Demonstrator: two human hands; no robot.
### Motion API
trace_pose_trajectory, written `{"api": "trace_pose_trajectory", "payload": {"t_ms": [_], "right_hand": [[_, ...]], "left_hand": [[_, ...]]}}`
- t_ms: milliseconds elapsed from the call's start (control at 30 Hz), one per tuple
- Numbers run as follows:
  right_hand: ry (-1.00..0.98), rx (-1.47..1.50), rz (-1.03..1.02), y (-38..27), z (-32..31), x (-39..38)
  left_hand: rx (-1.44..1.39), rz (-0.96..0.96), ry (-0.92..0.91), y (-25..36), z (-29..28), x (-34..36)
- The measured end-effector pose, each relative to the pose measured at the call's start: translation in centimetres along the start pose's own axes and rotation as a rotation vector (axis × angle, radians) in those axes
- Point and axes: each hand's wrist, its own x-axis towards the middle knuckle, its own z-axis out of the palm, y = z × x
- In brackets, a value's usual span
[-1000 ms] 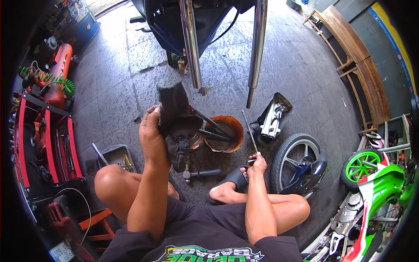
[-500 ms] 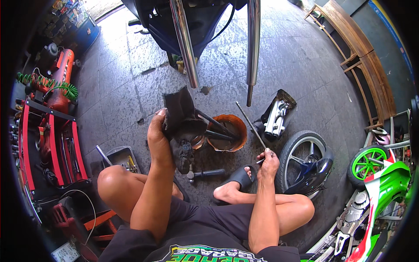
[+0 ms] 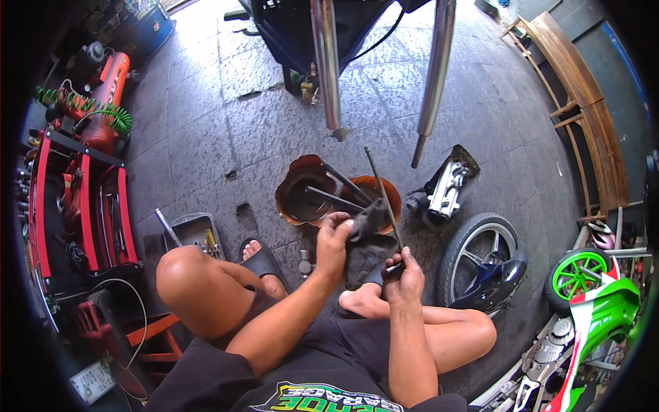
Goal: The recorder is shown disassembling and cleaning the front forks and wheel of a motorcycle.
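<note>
My left hand (image 3: pixel 335 237) is closed on a dark, dirty cloth (image 3: pixel 364 237), which hangs against a thin metal rod (image 3: pixel 375 175). My right hand (image 3: pixel 405 271) grips the lower end of that rod, which slants upward. Just beyond the cloth are two rusty orange cut containers (image 3: pixel 293 178) with long dark springs or tubes (image 3: pixel 322 196) leaning in them. A hammer (image 3: pixel 304 257) lies partly hidden near my left foot. Two chrome fork tubes (image 3: pixel 432 82) hang from the dark motorcycle front (image 3: pixel 281 27) above.
Silver fork lowers (image 3: pixel 447 182) and a wheel with a dark fender (image 3: pixel 467 254) lie at the right, near a green motorcycle (image 3: pixel 604 309) and wooden bench (image 3: pixel 556 62). Left are a tray (image 3: pixel 195 226), red tool cart (image 3: pixel 89 206) and red compressor (image 3: pixel 106 96).
My left hand has moved right and down with the cloth, bringing it against the rod and uncovering the left container. My right hand has moved slightly lower, still on the rod.
</note>
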Motion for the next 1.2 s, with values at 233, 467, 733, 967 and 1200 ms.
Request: {"api": "trace_pose_trajectory", "payload": {"t_ms": [233,467,733,967,1200], "right_hand": [[-0.204,0.115,0.074,3.9,4.2,-4.4],[-0.259,-0.014,0.032,7.1,5.7,-5.6],[-0.282,-0.678,-0.412,8.3,9.2,-6.5],[-0.347,-1.12,-0.836,5.7,11.4,-7.8],[-0.522,-1.051,-1.267,3.7,12.5,-9.6]], "left_hand": [[0.906,0.262,0.315,-0.7,-0.6,-4.3],[0.664,-0.137,0.169,1.9,-3.7,-5.6],[0.346,-0.051,0.003,6.0,-3.2,-4.2],[0.162,-0.048,0.197,6.7,-3.7,-2.6],[-0.314,-0.018,0.193,11.6,-1.2,0.5]]}}
